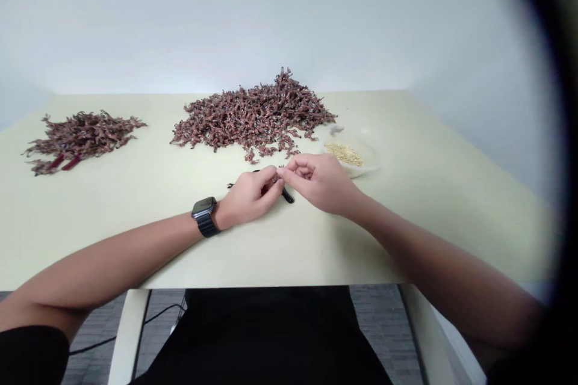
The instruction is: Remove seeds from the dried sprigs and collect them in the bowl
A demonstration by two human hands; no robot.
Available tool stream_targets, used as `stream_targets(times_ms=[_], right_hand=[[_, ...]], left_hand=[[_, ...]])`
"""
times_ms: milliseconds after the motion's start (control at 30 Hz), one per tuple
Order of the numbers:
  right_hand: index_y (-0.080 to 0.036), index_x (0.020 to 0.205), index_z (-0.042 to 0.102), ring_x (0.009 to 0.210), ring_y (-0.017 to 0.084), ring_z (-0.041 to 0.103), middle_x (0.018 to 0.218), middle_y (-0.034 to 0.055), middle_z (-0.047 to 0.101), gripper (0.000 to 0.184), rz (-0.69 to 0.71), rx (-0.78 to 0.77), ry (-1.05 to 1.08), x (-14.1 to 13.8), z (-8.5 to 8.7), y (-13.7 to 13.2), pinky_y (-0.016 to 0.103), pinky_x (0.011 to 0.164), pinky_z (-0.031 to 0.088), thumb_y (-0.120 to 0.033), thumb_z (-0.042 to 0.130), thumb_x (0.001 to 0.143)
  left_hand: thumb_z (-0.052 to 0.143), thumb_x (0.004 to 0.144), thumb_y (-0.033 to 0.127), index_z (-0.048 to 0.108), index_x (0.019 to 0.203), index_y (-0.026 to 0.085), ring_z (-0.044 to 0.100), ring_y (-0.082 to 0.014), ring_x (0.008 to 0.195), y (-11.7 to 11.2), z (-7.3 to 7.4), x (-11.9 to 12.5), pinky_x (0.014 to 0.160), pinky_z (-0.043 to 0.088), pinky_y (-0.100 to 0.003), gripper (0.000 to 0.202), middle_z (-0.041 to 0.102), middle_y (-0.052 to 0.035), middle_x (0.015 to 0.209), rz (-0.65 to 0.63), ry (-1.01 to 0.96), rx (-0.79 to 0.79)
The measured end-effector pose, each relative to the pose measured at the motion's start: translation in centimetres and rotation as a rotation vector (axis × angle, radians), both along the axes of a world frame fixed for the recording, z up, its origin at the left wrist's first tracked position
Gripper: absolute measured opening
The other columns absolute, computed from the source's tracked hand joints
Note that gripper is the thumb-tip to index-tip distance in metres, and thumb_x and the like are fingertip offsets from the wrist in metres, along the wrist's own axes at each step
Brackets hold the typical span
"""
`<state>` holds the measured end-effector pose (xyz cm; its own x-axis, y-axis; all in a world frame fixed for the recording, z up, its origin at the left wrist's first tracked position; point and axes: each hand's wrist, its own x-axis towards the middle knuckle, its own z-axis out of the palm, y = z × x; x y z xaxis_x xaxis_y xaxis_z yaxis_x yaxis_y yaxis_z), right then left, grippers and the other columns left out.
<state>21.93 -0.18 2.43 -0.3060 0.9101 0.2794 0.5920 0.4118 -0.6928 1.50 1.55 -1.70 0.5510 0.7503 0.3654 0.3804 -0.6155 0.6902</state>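
**A:** What did the hands have hold of?

**B:** They met above the middle of the desk [409,225]. The left hand [247,197] was curled almost closed, and the right hand [318,183] was nearly closed too, its thumb and forefinger pinched together. Between their fingertips was a small reddish sprig [275,178], though it was too small to see clearly.

**A:** Where was the sprig, exactly?

**B:** Just on the near side of the big pile [253,114] of dried reddish sprigs, and above a black tool [286,195] that lay mostly hidden under the hands.

**A:** And the arms?

**B:** Both came in from the near corners and angled toward the centre. A black watch [204,215] sat on the left wrist.

**A:** What else was close by?

**B:** A clear bowl [372,156] of pale seeds [344,154] sat just beyond the right hand, and a smaller pile [83,138] lay well off to the left.
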Motion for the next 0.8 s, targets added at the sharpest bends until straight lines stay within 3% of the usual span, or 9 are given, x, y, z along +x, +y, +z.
stream_targets(times_ms=[100, 167, 300, 400, 467, 567, 733, 800], right_hand=[[-0.021, 0.084, 0.061, 0.051, 0.01, 0.037, 0.055, -0.0063, 0.044, 0.022, -0.097, 0.107, 0.049, 0.4, 0.6, 0.1, 0.029, 0.054, 0.031, -0.038, 0.061, 0.098], [-0.022, 0.097, 0.063, 0.056, 0.012, 0.044, 0.064, -0.0038, 0.053, 0.016, -0.091, 0.125, 0.084, 0.8, 0.9, 0.4, 0.028, 0.055, 0.036, -0.038, 0.062, 0.097], [-0.026, 0.119, 0.067, 0.083, 0.017, 0.064, 0.1, 0.0046, 0.07, 0.027, 0.116, -0.049, 0.128, 1.4, 0.7, 1.0, 0.027, 0.062, 0.048, -0.04, 0.065, 0.095], [-0.026, 0.116, 0.07, 0.074, 0.016, 0.067, 0.098, 0.0033, 0.073, 0.024, 0.218, -0.201, 0.194, 1.2, 0.0, 1.2, 0.03, 0.064, 0.054, -0.037, 0.065, 0.096], [-0.025, 0.11, 0.071, 0.065, 0.015, 0.066, 0.091, 0.0022, 0.074, 0.019, 0.21, -0.231, 0.24, 0.9, -0.6, 1.2, 0.032, 0.064, 0.057, -0.036, 0.065, 0.096], [-0.024, 0.105, 0.072, 0.066, 0.016, 0.068, 0.092, 0.0028, 0.076, 0.017, 0.148, -0.166, 0.244, 0.7, -1.0, 1.2, 0.033, 0.068, 0.059, -0.036, 0.069, 0.093], [-0.023, 0.103, 0.07, 0.081, 0.02, 0.073, 0.094, 0.0048, 0.077, 0.017, 0.088, -0.074, 0.248, 0.7, -0.9, 1.2, 0.034, 0.072, 0.06, -0.037, 0.072, 0.092], [-0.023, 0.1, 0.07, 0.081, 0.02, 0.073, 0.092, 0.0049, 0.076, 0.016, 0.087, -0.069, 0.257, 0.7, -0.6, 1.0, 0.034, 0.072, 0.06, -0.036, 0.072, 0.091]], left_hand=[[0.05, 0.103, 0.036, 0.052, 0.079, 0.017, 0.042, -0.01, 0.06, 0.0, 0.4, 0.2, 0.059, 0.033, -0.025, 0.03, 0.049, 0.0029, 0.066, -0.013, -0.11, -0.176], [0.047, 0.103, 0.034, 0.052, 0.079, 0.017, 0.042, -0.0098, 0.057, 0.0, 0.6, 0.3, 0.056, 0.033, -0.024, 0.03, 0.049, 0.0027, 0.063, -0.058, -0.249, -0.378], [0.046, 0.098, 0.032, 0.052, 0.079, 0.018, 0.036, -0.0095, 0.046, 0.4, 0.5, 0.3, 0.044, 0.023, -0.024, 0.025, 0.048, 0.0026, 0.055, -0.174, -0.47, -0.741], [0.044, 0.095, 0.035, 0.047, 0.076, 0.019, 0.032, -0.0091, 0.041, 0.8, 0.2, 0.4, 0.042, 0.023, -0.024, 0.025, 0.046, 0.0032, 0.051, -0.263, -0.568, -0.911], [0.043, 0.096, 0.036, 0.046, 0.077, 0.02, 0.032, -0.0089, 0.041, 0.9, 0.1, 0.5, 0.042, 0.024, -0.023, 0.025, 0.044, 0.0042, 0.052, -0.263, -0.576, -0.951], [0.047, 0.1, 0.04, 0.05, 0.094, 0.021, 0.033, -0.009, 0.043, 0.6, 0.1, 0.7, 0.042, 0.023, -0.022, 0.02, 0.047, 0.0058, 0.058, -0.154, -0.509, -0.801], [0.05, 0.105, 0.045, 0.051, 0.129, 0.021, 0.048, -0.0115, 0.061, -0.3, 0.5, 0.5, 0.06, 0.037, -0.024, 0.034, 0.058, 0.0027, 0.074, 0.036, -0.184, -0.224], [0.046, 0.107, 0.043, 0.047, 0.137, 0.021, 0.053, -0.0132, 0.065, -0.4, 0.6, 0.4, 0.065, 0.04, -0.026, 0.037, 0.062, 0.0012, 0.079, 0.068, -0.062, -0.08]])
